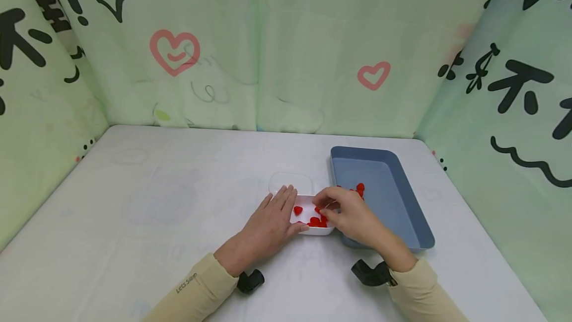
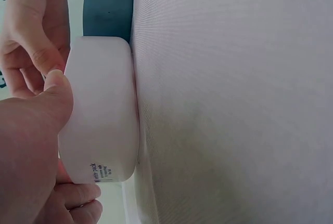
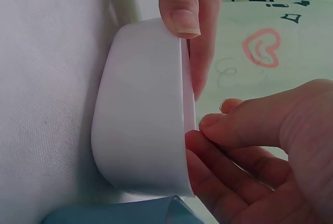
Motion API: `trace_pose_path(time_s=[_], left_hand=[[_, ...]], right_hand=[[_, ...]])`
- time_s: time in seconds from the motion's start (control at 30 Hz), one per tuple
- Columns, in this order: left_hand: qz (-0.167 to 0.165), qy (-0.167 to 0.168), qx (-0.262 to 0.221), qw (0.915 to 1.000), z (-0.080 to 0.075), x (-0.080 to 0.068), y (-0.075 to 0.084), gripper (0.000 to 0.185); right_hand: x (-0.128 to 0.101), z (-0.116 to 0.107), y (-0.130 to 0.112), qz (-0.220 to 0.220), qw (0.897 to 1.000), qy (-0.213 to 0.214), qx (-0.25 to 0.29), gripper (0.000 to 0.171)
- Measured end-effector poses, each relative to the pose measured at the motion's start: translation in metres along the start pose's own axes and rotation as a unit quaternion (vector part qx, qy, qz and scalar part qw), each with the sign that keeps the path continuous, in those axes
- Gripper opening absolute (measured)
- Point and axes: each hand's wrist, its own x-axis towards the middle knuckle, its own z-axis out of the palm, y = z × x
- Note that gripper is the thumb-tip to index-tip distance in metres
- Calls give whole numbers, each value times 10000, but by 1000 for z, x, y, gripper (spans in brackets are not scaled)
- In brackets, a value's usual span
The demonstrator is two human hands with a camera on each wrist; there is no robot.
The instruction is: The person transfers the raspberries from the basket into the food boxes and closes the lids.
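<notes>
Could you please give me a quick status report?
Left grip holds white rounded plastic box; right grip over its right end, any held piece hidden. Small red pieces inside. Blue-grey rectangular tray close by, right of box.

We see a beige left sleeve (image 1: 203,292) with small dark lettering (image 1: 186,283), a matching right sleeve (image 1: 424,292), a stubby black left wrist camera (image 1: 250,281) and a curved black right wrist camera (image 1: 372,273).

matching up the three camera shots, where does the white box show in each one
Head: white box right of centre, below mid-height.
Left wrist: white box left of centre, around mid-height.
Right wrist: white box slightly left of centre.
Shared landmark: blue tray, right of it, above it and below it respectively.
</notes>
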Motion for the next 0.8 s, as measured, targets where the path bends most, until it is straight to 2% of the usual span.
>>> trace_pose_path(time_s=[0.47,0.8], left_hand=[[-91,-85,-50,9999,0,1,2,84],[-194,-162,-76,9997,-1,1,3,83]], right_hand=[[1,-10,11,-53,9985,535,-131,22],[1,-23,18,241,9961,811,-233,19]])
